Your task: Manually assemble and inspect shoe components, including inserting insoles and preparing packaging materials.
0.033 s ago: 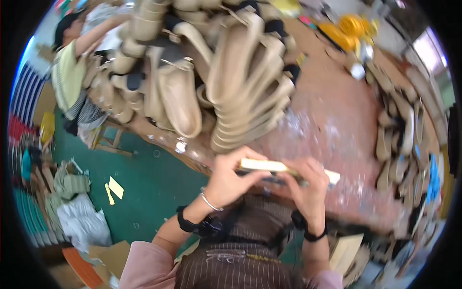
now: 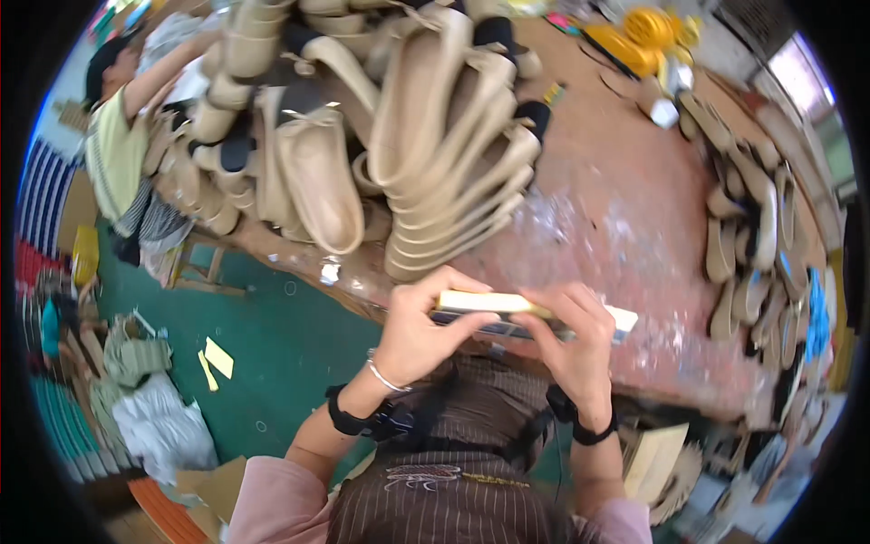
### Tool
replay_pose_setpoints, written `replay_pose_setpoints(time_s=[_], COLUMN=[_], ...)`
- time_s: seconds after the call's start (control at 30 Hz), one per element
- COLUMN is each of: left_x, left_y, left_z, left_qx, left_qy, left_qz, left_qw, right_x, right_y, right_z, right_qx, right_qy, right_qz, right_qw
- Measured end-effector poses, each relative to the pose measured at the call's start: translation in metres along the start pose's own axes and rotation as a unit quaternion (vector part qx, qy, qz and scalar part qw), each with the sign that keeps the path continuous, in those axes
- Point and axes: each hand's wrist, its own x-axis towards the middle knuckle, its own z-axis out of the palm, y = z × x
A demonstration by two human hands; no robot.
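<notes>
My left hand (image 2: 419, 328) and my right hand (image 2: 573, 352) together grip a long, flat, pale yellow shoe sole (image 2: 494, 303) with a dark underside. I hold it level, just above the near edge of a reddish-brown worktable (image 2: 598, 208). The left fingers curl over its left end. The right fingers wrap its middle, and its pale right end sticks out past them. Both wrists carry black straps, and the left also has a thin bracelet. A big pile of beige flat shoes (image 2: 435, 136) lies on the table just beyond my hands.
More beige shoes (image 2: 752, 227) line the table's right side, and yellow objects (image 2: 648, 32) sit at the far end. A person in a light green shirt (image 2: 113, 154) works at the upper left. On the green floor (image 2: 272, 354) are a wooden stool (image 2: 204, 267) and bags (image 2: 154, 417).
</notes>
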Motion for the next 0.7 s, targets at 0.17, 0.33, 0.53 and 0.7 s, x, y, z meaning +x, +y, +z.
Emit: replay_pose_setpoints(time_s=[0.17,0.33,0.53,0.7], left_x=[0.003,-0.001,0.001,0.009], left_y=[-0.004,-0.004,-0.010,-0.007], left_z=[0.018,0.024,0.035,0.041], left_qx=[0.032,0.045,0.043,-0.028], left_qy=[-0.027,0.011,0.029,-0.015], left_qz=[0.012,-0.014,0.020,0.019], left_qw=[0.999,0.999,0.998,0.999], right_x=[-0.016,-0.021,-0.034,-0.029], right_y=[0.021,0.019,0.035,0.045], right_z=[-0.009,-0.018,-0.026,-0.020], right_qx=[0.044,-0.003,0.014,0.022], right_qy=[-0.024,0.013,-0.001,0.028], right_qz=[-0.018,-0.038,0.010,0.010], right_qw=[0.999,0.999,1.000,0.999])
